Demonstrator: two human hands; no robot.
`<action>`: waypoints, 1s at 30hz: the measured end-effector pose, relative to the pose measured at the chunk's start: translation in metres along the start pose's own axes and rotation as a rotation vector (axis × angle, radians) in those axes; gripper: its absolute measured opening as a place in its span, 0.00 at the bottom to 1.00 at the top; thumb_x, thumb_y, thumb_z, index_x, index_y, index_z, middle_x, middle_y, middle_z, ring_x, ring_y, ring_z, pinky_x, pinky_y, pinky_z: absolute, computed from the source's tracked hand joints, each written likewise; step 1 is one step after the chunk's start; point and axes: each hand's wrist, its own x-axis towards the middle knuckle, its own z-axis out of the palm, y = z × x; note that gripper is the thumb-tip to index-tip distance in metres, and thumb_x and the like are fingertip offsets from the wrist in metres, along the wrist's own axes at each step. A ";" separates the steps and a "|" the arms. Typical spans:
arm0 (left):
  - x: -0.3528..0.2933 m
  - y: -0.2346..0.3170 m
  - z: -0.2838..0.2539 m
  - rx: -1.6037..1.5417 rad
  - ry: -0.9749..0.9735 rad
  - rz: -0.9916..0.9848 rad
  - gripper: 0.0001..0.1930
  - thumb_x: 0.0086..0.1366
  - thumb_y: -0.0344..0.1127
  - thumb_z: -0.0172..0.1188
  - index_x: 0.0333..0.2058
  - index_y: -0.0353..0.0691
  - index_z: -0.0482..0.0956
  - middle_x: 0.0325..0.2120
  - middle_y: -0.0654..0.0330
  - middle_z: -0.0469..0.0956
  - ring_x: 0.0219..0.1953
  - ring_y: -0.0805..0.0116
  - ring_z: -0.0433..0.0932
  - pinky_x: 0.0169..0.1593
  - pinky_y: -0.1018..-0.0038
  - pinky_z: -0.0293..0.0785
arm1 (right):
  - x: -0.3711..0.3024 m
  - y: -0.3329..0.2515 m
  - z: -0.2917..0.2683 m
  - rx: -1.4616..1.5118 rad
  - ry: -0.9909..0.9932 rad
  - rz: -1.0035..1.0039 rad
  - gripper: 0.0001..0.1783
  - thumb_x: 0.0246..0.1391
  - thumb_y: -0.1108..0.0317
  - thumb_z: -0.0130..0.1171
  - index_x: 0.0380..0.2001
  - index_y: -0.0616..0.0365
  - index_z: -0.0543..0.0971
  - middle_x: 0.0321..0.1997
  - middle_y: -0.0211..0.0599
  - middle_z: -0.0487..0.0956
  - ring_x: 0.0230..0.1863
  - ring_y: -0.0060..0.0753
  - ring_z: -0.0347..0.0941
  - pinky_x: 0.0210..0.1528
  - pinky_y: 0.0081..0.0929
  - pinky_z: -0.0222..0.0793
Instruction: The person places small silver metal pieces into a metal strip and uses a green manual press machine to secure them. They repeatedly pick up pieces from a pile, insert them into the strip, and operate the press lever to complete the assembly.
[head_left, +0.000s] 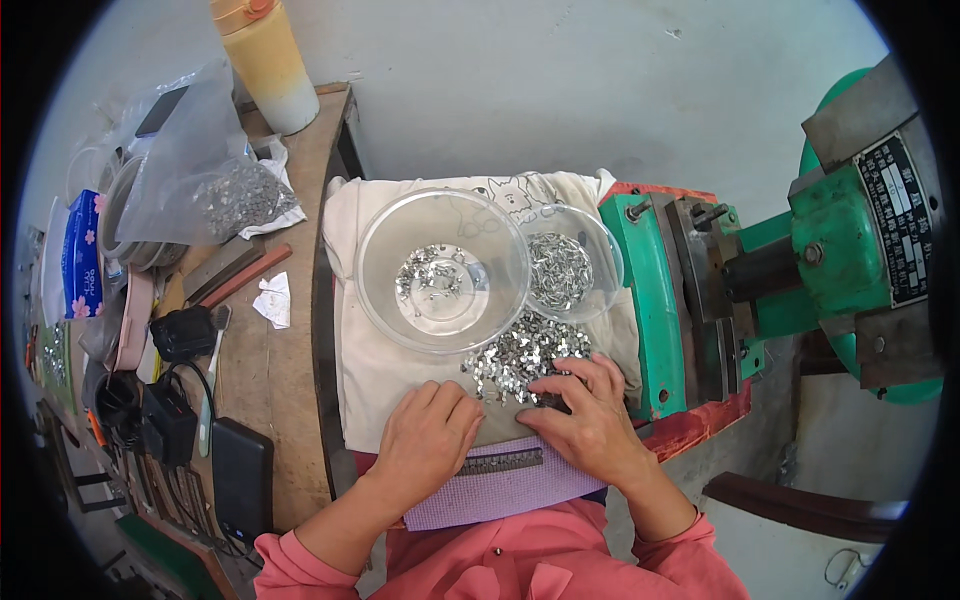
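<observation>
This looks like a small workshop: a heavy green machine (850,235) with a metal rating plate (895,215) stands at the right, heaps of small shiny metal pieces (525,352) lie loose and in clear tubs (373,300), and a worn wooden bench (285,375) (shared with a drink bottle (270,75)) carries flat bars (246,277) and cables.

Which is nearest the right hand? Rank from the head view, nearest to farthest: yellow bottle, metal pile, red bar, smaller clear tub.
1. Metal pile: right by the fingers of the right hand.
2. Smaller clear tub: beyond the pile.
3. Red bar: left, on the wooden table.
4. Yellow bottle: left, toward the table's far end.
</observation>
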 end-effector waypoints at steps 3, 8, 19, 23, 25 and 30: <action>-0.001 0.002 0.000 -0.005 -0.001 0.006 0.07 0.56 0.29 0.65 0.32 0.39 0.76 0.31 0.57 0.72 0.33 0.55 0.72 0.38 0.62 0.69 | -0.003 0.001 0.001 0.017 0.013 0.024 0.09 0.41 0.66 0.72 0.29 0.43 0.85 0.48 0.23 0.79 0.61 0.41 0.66 0.66 0.56 0.53; -0.002 0.001 0.000 -0.001 0.001 0.003 0.07 0.56 0.29 0.65 0.32 0.39 0.76 0.31 0.58 0.72 0.33 0.55 0.72 0.38 0.62 0.69 | -0.012 -0.001 -0.007 0.143 0.037 0.088 0.08 0.39 0.66 0.74 0.26 0.44 0.84 0.48 0.23 0.79 0.60 0.43 0.67 0.67 0.54 0.52; -0.005 0.016 -0.001 -0.063 -0.032 0.032 0.09 0.54 0.30 0.68 0.32 0.39 0.77 0.31 0.58 0.74 0.33 0.57 0.74 0.37 0.63 0.70 | -0.036 -0.019 -0.008 0.102 -0.037 0.077 0.09 0.40 0.64 0.73 0.27 0.42 0.84 0.49 0.22 0.79 0.60 0.40 0.67 0.66 0.53 0.51; -0.010 0.028 0.001 -0.128 -0.110 0.045 0.10 0.54 0.32 0.69 0.32 0.40 0.77 0.32 0.59 0.74 0.34 0.58 0.74 0.38 0.63 0.71 | -0.038 -0.022 -0.004 0.067 -0.006 0.089 0.09 0.40 0.64 0.73 0.28 0.42 0.84 0.48 0.22 0.79 0.60 0.38 0.68 0.67 0.53 0.50; -0.012 0.030 0.002 -0.149 -0.120 0.070 0.11 0.54 0.33 0.69 0.33 0.40 0.77 0.33 0.60 0.74 0.34 0.58 0.74 0.38 0.64 0.71 | -0.039 -0.022 -0.005 0.074 0.001 0.103 0.08 0.40 0.63 0.74 0.27 0.42 0.85 0.47 0.22 0.79 0.59 0.38 0.68 0.67 0.53 0.50; -0.015 0.032 0.004 -0.122 -0.158 0.068 0.11 0.54 0.34 0.69 0.33 0.41 0.77 0.34 0.61 0.75 0.35 0.59 0.74 0.39 0.65 0.70 | -0.045 -0.019 -0.012 0.103 0.059 0.175 0.09 0.42 0.64 0.74 0.30 0.44 0.85 0.45 0.22 0.80 0.58 0.37 0.69 0.67 0.52 0.51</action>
